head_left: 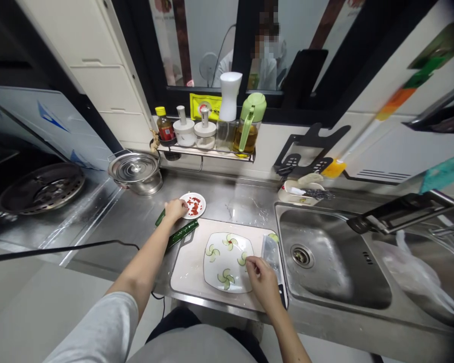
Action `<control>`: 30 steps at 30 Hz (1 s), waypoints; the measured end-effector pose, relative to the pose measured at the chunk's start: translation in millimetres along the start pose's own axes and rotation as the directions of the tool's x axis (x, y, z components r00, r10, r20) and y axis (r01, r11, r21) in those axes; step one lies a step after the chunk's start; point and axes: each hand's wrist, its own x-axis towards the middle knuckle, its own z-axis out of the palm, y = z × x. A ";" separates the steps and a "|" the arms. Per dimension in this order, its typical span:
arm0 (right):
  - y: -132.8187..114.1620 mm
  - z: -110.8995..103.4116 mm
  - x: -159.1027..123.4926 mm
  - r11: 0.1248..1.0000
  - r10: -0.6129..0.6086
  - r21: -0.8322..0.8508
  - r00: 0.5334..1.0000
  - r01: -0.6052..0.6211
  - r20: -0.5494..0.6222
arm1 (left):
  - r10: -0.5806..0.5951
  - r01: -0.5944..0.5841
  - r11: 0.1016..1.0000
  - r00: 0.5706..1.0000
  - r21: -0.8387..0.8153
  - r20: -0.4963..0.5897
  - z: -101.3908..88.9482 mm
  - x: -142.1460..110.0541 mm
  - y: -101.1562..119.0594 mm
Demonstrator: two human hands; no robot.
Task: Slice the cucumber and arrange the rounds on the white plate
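My left hand (175, 208) reaches to the rim of a small white plate (202, 200) with chopped red pieces (195, 207). Its fingertips are drawn together over the plate; whether a piece is between them is too small to see. A large white plate (212, 277) carries several pinwheels of thin cucumber slices (226, 278), the top one with a red bit at its centre. At this plate's right edge is my right hand (263, 278), fingers closed in a pinch beside the right pinwheel; what they hold cannot be made out. A kitchen knife (271, 254) lies to the right.
Under the large plate is a pale cutting board (187, 275). Cucumber pieces (183, 235) lie at its left corner. A sink (325, 252) adjoins on the right; a lidded steel pot (136, 174) stands back left. A seasoning shelf (208, 153) hangs behind.
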 end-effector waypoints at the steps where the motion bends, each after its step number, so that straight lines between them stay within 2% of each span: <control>1: 0.1 -0.2 0.1 1.000 -0.001 -0.005 1.000 0.001 0.001 | 0.002 -0.002 1.000 1.000 0.004 -0.003 1.7 0.4 1.0; 11: -0.4 0.7 3.4 1.000 0.000 -0.016 1.000 0.000 0.015 | -0.015 0.016 1.000 0.998 0.010 -0.057 4.0 20.0 5.4; 19: 0.7 0.9 3.0 1.000 0.001 -0.025 1.000 0.000 0.010 | -0.013 0.010 0.998 0.998 -0.059 -0.056 16.7 27.2 13.0; 25: 3.3 0.8 2.3 1.000 0.004 -0.030 1.000 -0.004 0.006 | -0.091 0.058 0.956 0.990 -0.289 -0.105 20.1 23.2 10.5; 28: 3.7 0.8 1.9 1.000 0.002 -0.029 1.000 -0.002 0.008 | -0.125 0.062 0.876 0.987 -0.478 -0.102 21.1 17.5 9.5; 30: 3.2 0.7 1.7 1.000 0.002 -0.025 1.000 -0.002 0.012 | -0.128 0.050 0.785 0.988 -0.617 -0.083 22.3 11.8 11.1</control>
